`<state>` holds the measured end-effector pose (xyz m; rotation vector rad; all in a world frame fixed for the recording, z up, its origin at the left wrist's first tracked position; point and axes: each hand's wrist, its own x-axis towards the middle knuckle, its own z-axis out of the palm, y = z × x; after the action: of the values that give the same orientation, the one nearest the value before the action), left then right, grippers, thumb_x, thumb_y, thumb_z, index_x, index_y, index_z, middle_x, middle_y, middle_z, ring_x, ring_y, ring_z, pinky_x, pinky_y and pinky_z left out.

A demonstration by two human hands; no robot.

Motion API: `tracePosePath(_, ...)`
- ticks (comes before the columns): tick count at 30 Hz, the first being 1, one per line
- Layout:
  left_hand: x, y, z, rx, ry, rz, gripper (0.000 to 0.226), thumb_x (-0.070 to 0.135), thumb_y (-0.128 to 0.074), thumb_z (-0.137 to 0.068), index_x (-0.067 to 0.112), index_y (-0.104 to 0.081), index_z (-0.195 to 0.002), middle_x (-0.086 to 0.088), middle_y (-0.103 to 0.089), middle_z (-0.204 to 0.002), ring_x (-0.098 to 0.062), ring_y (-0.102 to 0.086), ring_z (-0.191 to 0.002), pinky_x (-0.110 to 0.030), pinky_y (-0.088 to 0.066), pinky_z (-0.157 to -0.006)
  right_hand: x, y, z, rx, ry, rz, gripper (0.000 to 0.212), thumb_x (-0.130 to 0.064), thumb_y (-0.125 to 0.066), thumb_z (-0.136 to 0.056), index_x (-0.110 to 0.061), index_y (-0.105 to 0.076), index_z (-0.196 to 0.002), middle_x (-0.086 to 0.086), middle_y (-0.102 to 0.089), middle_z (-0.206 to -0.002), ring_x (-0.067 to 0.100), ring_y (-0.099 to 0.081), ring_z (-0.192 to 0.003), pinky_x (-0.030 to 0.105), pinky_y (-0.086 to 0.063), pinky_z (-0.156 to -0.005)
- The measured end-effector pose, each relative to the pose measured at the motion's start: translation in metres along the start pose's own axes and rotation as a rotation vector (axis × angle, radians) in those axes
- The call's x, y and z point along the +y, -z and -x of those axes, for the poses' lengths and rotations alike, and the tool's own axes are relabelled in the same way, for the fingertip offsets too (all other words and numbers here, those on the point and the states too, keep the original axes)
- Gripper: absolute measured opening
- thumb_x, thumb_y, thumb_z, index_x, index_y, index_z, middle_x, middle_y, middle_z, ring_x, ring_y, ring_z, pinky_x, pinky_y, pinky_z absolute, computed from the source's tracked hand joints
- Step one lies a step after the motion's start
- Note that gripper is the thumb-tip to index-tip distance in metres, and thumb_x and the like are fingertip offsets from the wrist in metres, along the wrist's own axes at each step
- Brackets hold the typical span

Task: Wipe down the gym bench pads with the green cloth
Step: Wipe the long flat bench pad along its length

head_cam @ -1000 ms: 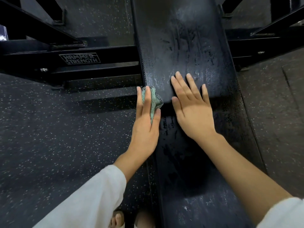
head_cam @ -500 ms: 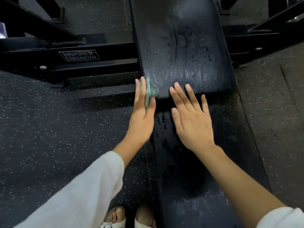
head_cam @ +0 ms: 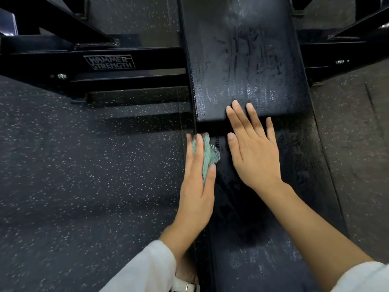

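a dark rubber gym floor flecked with white [head_cam: 84, 186] lies on both sides of a black bench, seen from above. the straight, close-set fingers [head_cam: 189, 159] of the left hand [head_cam: 197, 182] lie along the left edge of the near black bench pad [head_cam: 263, 260], and the thumb lies alongside them on the pad side. the crumpled green cloth [head_cam: 207, 154], with a dark checked patch, is bunched in the gap between thumb and fingers, held there against the pad's edge just below the dark gap between the pads. some of it covers the blurred fingertips.

the right hand [head_cam: 252, 152] lies flat and holds nothing, its fingers [head_cam: 237, 116] straight and slightly spread. the palm rests on the near pad, and the three longest fingertips reach across the gap onto the far black bench pad [head_cam: 242, 60], which shows pale streaks.

white sleeves cover the left forearm [head_cam: 147, 270] and the right [head_cam: 362, 277]. a white sandal strap [head_cam: 185, 285] shows at the bottom edge. a black steel frame [head_cam: 126, 49] crosses beneath the far pad and carries a "hammer strength" label [head_cam: 109, 62].
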<state>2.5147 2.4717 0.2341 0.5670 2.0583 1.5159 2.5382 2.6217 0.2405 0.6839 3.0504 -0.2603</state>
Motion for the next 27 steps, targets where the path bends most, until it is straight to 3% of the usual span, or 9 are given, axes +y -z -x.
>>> tracePosePath(4,0.009,0.011,-0.063,0.031,0.023,-0.036,0.060,0.024,-0.034,-0.105,0.024,-0.001,-0.155,0.003,0.011,-0.163,0.031,0.007,-0.126,0.014,-0.007,-0.090,0.000,0.001,0.000,-0.011,-0.002,-0.018,0.053,-0.035,-0.014,-0.102,-0.025,-0.015,-0.154,-0.011,-0.010,-0.162,0.012,-0.002,-0.150,0.048,-0.007,-0.120)
tracePosePath(8,0.014,0.024,-0.133,0.078,0.033,-0.111,0.059,0.024,-0.036,-0.106,0.021,-0.005,-0.156,-0.001,0.007,-0.164,0.002,0.000,-0.142,0.013,0.000,-0.089,0.000,0.002,0.000,-0.014,-0.005,-0.025,0.053,-0.035,-0.014,-0.102,-0.027,-0.014,-0.154,-0.014,-0.008,-0.161,0.011,-0.001,-0.150,0.047,-0.006,-0.120)
tracePosePath(12,0.011,0.036,-0.175,0.062,-0.062,-0.097,0.060,0.022,-0.035,-0.105,0.009,-0.004,-0.155,-0.012,0.004,-0.163,-0.018,0.008,-0.150,0.007,0.004,-0.099,0.000,0.001,0.000,-0.021,-0.013,-0.019,0.052,-0.036,-0.012,-0.103,-0.028,-0.011,-0.154,-0.015,-0.006,-0.161,0.011,0.000,-0.149,0.047,-0.006,-0.120)
tracePosePath(15,0.008,0.039,-0.173,0.036,-0.083,-0.058,0.061,0.023,-0.034,-0.106,0.010,-0.002,-0.155,-0.010,0.006,-0.164,-0.014,0.010,-0.149,0.004,0.002,-0.102,0.000,0.001,-0.001,-0.027,-0.015,-0.013,0.052,-0.036,-0.011,-0.103,-0.028,-0.010,-0.154,-0.015,-0.007,-0.161,0.011,0.000,-0.149,0.047,-0.006,-0.120)
tracePosePath(20,0.008,0.031,-0.137,0.021,-0.030,-0.084,0.060,0.026,-0.037,-0.105,0.023,-0.005,-0.156,0.003,0.010,-0.164,0.015,0.002,-0.133,0.008,-0.001,-0.099,0.000,0.002,-0.002,-0.023,-0.014,-0.023,0.052,-0.035,-0.014,-0.102,-0.028,-0.012,-0.154,-0.015,-0.009,-0.161,0.010,-0.001,-0.149,0.047,-0.007,-0.120)
tracePosePath(22,0.006,0.027,-0.115,-0.006,-0.044,-0.067,0.061,0.027,-0.038,-0.105,0.025,-0.005,-0.155,0.005,0.014,-0.163,0.010,0.001,-0.139,0.003,-0.005,-0.105,0.000,0.002,-0.002,-0.022,-0.012,-0.017,0.052,-0.035,-0.015,-0.103,-0.028,-0.013,-0.154,-0.014,-0.009,-0.161,0.010,-0.001,-0.149,0.047,-0.008,-0.120)
tracePosePath(25,0.003,0.019,-0.083,-0.026,-0.066,-0.099,0.063,0.024,-0.039,-0.104,0.029,-0.003,-0.155,0.008,0.020,-0.161,-0.006,0.001,-0.149,-0.016,-0.020,-0.115,0.000,0.002,-0.002,-0.021,-0.008,-0.016,0.052,-0.034,-0.015,-0.103,-0.028,-0.012,-0.154,-0.014,-0.009,-0.161,0.010,-0.002,-0.149,0.047,-0.007,-0.120)
tracePosePath(27,0.003,0.016,-0.064,-0.029,-0.076,-0.126,0.064,0.028,-0.038,-0.103,0.030,0.000,-0.155,0.011,0.022,-0.160,-0.001,0.000,-0.148,-0.002,-0.023,-0.105,0.000,0.002,-0.003,-0.020,-0.008,-0.015,0.052,-0.035,-0.014,-0.103,-0.028,-0.012,-0.154,-0.015,-0.009,-0.161,0.010,-0.001,-0.149,0.046,-0.006,-0.121)
